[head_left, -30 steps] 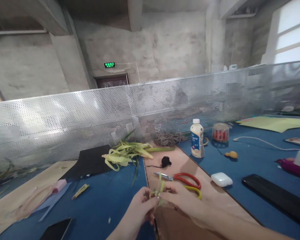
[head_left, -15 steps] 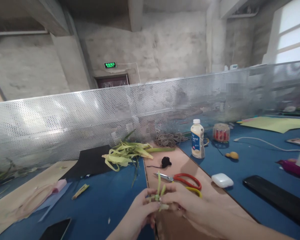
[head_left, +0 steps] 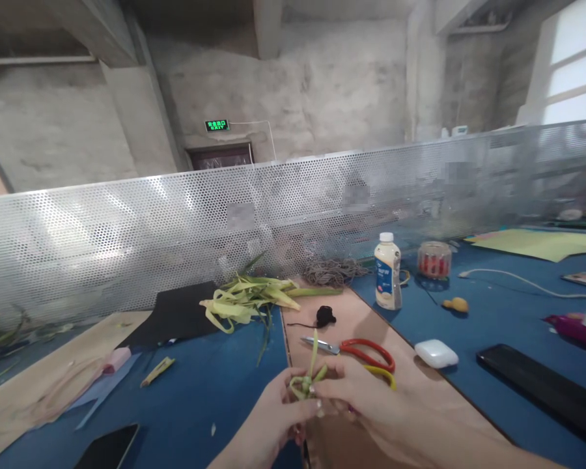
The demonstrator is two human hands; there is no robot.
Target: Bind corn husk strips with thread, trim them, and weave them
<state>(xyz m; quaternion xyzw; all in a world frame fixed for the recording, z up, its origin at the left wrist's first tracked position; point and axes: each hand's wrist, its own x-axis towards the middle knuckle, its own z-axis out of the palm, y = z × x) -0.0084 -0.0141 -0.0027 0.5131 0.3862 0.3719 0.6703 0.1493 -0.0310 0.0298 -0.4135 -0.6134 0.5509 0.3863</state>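
Observation:
Low in the middle, my left hand (head_left: 279,407) and my right hand (head_left: 354,391) meet around a small knotted piece of pale green corn husk (head_left: 301,385). Both are closed on it with thumbs and fingers pinching. One strip end points up and a shorter one leans right; the lower part is hidden by my fingers. Just beyond my right hand lie scissors (head_left: 366,352) with one red and one yellow handle, partly covered by that hand. A small ball of black yarn (head_left: 325,316) rests behind the scissors. Farther back is a heap of corn husks (head_left: 249,299).
A cream-coloured bottle (head_left: 387,273) stands at centre right, beside a clear jar (head_left: 434,260). Nearer are a white case (head_left: 436,353) and a long black case (head_left: 537,384). A phone (head_left: 108,448) lies front left. A perforated metal screen (head_left: 176,215) borders the table's back.
The hands stay together while the fingers shift on the husk. A loop shows more plainly now, and the upright strip stands a little higher and farther right.

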